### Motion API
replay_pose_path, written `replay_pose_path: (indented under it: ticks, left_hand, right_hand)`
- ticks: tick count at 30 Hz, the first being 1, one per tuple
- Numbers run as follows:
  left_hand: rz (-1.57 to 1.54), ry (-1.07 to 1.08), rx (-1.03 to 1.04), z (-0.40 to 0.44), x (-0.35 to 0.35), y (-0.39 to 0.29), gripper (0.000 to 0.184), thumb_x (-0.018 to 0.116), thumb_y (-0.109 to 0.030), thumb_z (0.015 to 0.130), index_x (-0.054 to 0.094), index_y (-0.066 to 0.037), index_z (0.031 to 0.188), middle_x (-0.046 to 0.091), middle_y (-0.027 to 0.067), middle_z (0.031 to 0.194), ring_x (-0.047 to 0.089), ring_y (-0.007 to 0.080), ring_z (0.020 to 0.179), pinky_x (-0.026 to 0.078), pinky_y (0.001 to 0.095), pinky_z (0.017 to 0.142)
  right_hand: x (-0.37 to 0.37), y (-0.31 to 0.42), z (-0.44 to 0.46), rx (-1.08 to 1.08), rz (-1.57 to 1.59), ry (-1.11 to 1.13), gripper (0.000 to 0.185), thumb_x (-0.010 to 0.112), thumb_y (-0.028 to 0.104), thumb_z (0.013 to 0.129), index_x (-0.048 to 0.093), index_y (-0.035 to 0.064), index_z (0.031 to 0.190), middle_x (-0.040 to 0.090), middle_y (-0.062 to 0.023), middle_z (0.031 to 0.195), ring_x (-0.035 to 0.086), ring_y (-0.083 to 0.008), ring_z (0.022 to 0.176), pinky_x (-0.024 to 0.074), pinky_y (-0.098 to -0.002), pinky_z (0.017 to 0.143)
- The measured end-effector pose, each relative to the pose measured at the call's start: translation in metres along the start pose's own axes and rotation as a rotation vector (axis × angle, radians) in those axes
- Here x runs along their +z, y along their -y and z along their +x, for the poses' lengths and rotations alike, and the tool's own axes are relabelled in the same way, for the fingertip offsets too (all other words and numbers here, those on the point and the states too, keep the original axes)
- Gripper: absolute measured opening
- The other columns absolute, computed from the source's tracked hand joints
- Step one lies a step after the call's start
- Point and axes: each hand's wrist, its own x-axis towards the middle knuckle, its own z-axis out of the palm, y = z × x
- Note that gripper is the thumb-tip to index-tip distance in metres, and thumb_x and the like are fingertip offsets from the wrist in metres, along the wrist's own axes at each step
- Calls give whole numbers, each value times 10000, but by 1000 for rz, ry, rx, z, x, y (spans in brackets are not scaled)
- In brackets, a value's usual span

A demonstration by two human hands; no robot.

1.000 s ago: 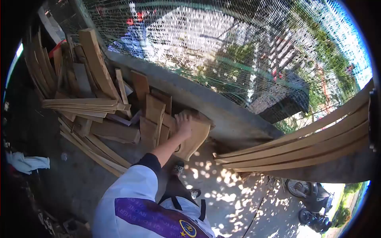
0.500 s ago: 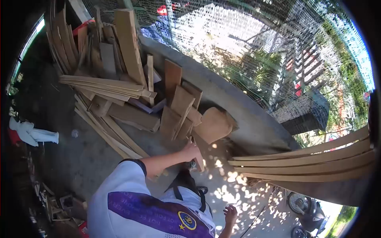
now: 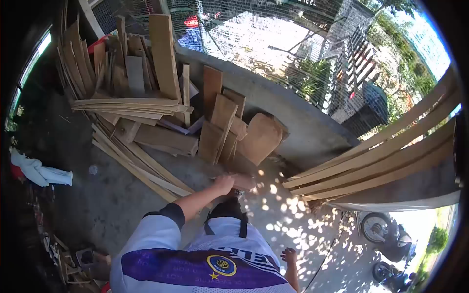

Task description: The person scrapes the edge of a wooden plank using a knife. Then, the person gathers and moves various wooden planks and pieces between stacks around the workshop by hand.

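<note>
My left hand (image 3: 224, 184) is closed on the left end of a short brown wooden piece (image 3: 243, 182), held in front of my legs. Low on the right side of my body is my right hand (image 3: 289, 255), its fingers loosely apart with nothing between them. Beyond the held piece, a broad rounded wooden slab (image 3: 263, 138) leans against the low wall, touching neither hand. Beside the slab, to its left, several short boards (image 3: 213, 141) stand tilted.
Long planks (image 3: 163, 58) and offcuts lean on the low concrete wall (image 3: 312, 122) under netting. Thin strips (image 3: 132, 158) lie on the floor at the left. Curved long boards (image 3: 371, 166) jut in from the right, with a motorcycle (image 3: 391, 239) beyond. A pale cloth (image 3: 41, 168) lies far left.
My left hand has left the rounded slab and taken hold of a short wooden piece, which has turned to lie more level. My right hand has come into view. The view has shifted.
</note>
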Motion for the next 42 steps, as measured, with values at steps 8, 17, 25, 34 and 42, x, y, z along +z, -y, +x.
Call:
replay_pose_path:
  ticks: [8,17,25,34,42]
  left_hand:
    - [-255,-118,-239,-80,-6,5,225,658,-175,782,710,-20,935,693,219,900,670,399,887,544,493,786]
    - [-557,105,-605,-171,20,30,473,688,-208,715,605,15,1124,659,236,1093,656,362,1018,540,422,831]
    - [-1001,-143,-604,-391,70,211,434,693,-238,667,672,24,1012,708,191,959,700,320,883,549,397,749]
    - [-849,-461,-565,-652,-9,303,308,624,-258,742,674,39,808,644,242,690,681,380,710,516,434,608]
    - [-779,-593,-664,-702,-30,371,255,606,-189,758,663,48,831,649,250,719,675,392,727,503,435,602]
  right_hand:
    - [32,-10,6,-273,-37,61,312,553,154,914,596,-12,1175,697,-136,850,674,-183,624,503,-287,478]
    - [208,-42,-106,-177,351,384,350,552,241,945,547,30,1224,683,-148,988,694,-245,790,549,-322,608]
    - [415,-68,-203,-63,268,606,506,558,453,918,546,56,1230,680,-150,986,694,-298,818,570,-399,664]
    - [634,-80,-336,357,194,987,974,407,738,880,-89,218,1538,154,-359,1512,332,-540,1330,367,-649,1030]
    - [803,-77,-404,497,162,1122,967,388,785,850,-42,259,1538,190,-329,1506,378,-505,1306,416,-638,990]
